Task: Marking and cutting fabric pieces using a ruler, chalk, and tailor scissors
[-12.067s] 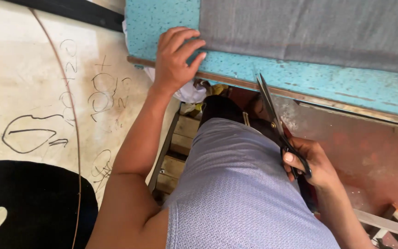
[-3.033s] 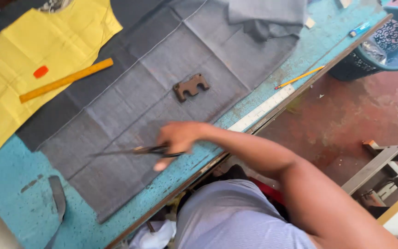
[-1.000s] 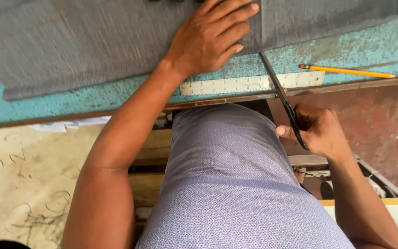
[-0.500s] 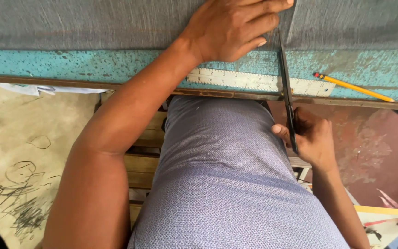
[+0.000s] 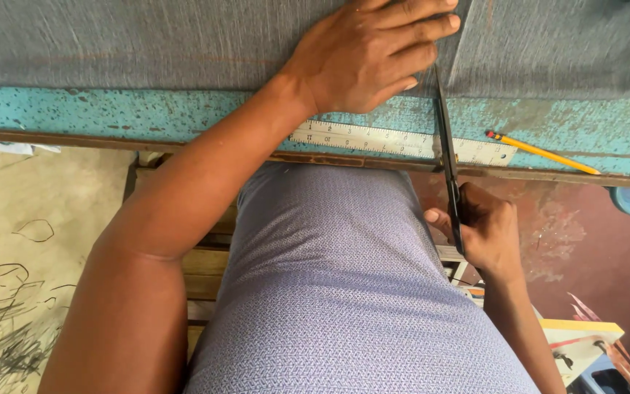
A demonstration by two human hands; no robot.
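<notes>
A pair of dark metal scissors [image 5: 447,157], long and narrow in the blade, is lying across the near edge of the turquoise table [image 5: 111,113], with the blades seen almost edge-on so that they are reading as one thin black line. Their long axis is running nearly straight away from the person, handle end low near the lap and tips pointing up toward the grey cloth [image 5: 147,40], where they are meeting a slit in the fabric just beside the fingertips of the other hand. On the way the blades are crossing over a pale ruler [image 5: 362,137] that is lying along the table edge, and a yellow pencil [image 5: 541,152] is resting slantwise a little to the right of them. The right hand [image 5: 486,233] is sitting below the table edge, in front of the lilac patterned garment [image 5: 344,292], fingers curled closed around the scissor handles and thumb showing on the near side; whether the blades themselves are parted cannot be told from this angle. The left hand [image 5: 373,58] is reaching forward with the arm stretched out from the shoulder, palm down and fingers spread flat on the cloth, pressing it to the table and gripping nothing. The fingers are pointing to the right, toward the scissor tips.
</notes>
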